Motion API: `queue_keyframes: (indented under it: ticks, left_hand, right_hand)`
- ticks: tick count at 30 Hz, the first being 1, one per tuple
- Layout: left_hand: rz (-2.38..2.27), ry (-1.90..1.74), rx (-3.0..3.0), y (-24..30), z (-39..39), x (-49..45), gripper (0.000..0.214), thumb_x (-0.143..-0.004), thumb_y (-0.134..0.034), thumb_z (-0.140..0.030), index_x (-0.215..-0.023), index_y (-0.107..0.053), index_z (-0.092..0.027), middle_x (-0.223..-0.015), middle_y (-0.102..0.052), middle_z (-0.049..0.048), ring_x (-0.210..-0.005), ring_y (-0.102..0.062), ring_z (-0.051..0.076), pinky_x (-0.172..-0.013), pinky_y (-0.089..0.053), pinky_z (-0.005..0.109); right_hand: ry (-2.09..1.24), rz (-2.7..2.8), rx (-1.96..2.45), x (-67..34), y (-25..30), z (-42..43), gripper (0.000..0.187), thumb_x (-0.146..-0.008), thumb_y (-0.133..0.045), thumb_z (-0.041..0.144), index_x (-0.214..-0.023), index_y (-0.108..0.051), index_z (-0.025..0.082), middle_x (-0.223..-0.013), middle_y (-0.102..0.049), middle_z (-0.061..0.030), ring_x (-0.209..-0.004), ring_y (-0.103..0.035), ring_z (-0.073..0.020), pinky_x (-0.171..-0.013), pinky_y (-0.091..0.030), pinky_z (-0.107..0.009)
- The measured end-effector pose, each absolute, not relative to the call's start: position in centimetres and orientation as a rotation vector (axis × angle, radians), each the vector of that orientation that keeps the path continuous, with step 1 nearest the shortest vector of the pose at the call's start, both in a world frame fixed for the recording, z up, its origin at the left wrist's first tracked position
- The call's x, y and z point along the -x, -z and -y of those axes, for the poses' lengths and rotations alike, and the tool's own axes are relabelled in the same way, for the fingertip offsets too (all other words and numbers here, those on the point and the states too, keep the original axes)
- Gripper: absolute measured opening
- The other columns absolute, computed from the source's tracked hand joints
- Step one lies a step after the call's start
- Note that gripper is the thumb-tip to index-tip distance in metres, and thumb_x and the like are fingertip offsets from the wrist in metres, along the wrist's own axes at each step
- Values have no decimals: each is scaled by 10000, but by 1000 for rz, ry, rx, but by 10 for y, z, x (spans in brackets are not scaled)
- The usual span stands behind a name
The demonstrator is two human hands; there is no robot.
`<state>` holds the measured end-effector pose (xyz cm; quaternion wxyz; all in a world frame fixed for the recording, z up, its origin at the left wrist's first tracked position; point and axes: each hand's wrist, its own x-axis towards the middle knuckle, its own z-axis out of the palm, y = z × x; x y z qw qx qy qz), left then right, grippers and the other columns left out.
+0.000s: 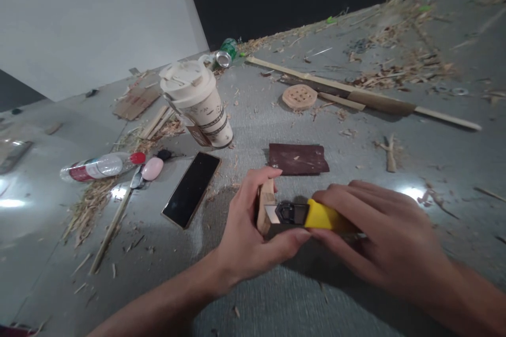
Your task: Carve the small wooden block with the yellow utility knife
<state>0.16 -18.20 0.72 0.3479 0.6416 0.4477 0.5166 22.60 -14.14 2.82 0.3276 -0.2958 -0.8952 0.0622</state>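
My left hand (247,231) grips a small pale wooden piece (265,209) held upright on the grey table (253,121). My right hand (379,229) is wrapped around a yellow utility knife (316,215), whose black head and blade press against the side of the wooden piece. Both hands are low over the table, near its front middle. Just beyond them lies a dark red sheet of sandpaper (298,158).
A black phone (192,188) lies left of my hands, with a lidded paper cup (200,102), a plastic bottle (100,166) and a pink object (152,168) farther left. A round perforated wooden disc (299,97), long bamboo strips (356,95), a green can (226,52) and shavings are scattered behind.
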Motion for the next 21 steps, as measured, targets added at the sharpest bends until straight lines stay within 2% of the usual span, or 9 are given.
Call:
queue_keyframes:
  ticks: [2, 7, 13, 16, 21]
  left_hand:
    - [-1154, -1338, -1679, -6, 182, -1, 643, -912, -843, -558, -1436, -583, -292, -1171, -628, 53, -938, -607, 201, -859, -568, 391]
    - [-1117, -1342, -1679, -6, 182, 0, 684, -902, -851, -586, -1448, -568, -288, -1179, -623, 55, -919, -611, 192, -807, -570, 364]
    - [-1143, -1309, -1667, -8, 183, -1, 729, -889, -846, -627, -1453, -552, -271, -1236, -633, 80, -974, -634, 216, -863, -588, 398]
    - [-1148, -1306, -1666, -10, 182, -1, 688, -902, -832, -637, -1421, -566, -272, -1181, -654, 60, -937, -637, 204, -845, -582, 390]
    - [-1256, -1284, -1634, -13, 182, -3, 631, -914, -841, -619, -1370, -576, -272, -1056, -661, 13, -848, -606, 167, -778, -541, 341]
  right_hand:
    - [-161, 2368, 742, -227, -29, 140, 222, -1146, -531, 415, -1074, -575, 209, -819, -667, 23, -642, -499, -130, -608, -383, -286]
    - [-173, 2427, 675, -229, -30, 140, 199, -1137, -521, 394, -1095, -585, 210, -811, -648, 19, -659, -501, -151, -614, -365, -310]
    - [-195, 2440, 669, -229, -30, 142, 178, -1119, -548, 382, -1136, -589, 210, -831, -670, 23, -655, -512, -151, -622, -361, -313]
    - [-173, 2430, 674, -229, -30, 143, 167, -1121, -536, 366, -1135, -589, 209, -816, -671, 21, -644, -511, -157, -619, -360, -317]
    - [-53, 2399, 750, -226, -30, 143, 181, -1116, -558, 370, -1030, -598, 216, -794, -673, 6, -632, -496, -169, -618, -366, -325]
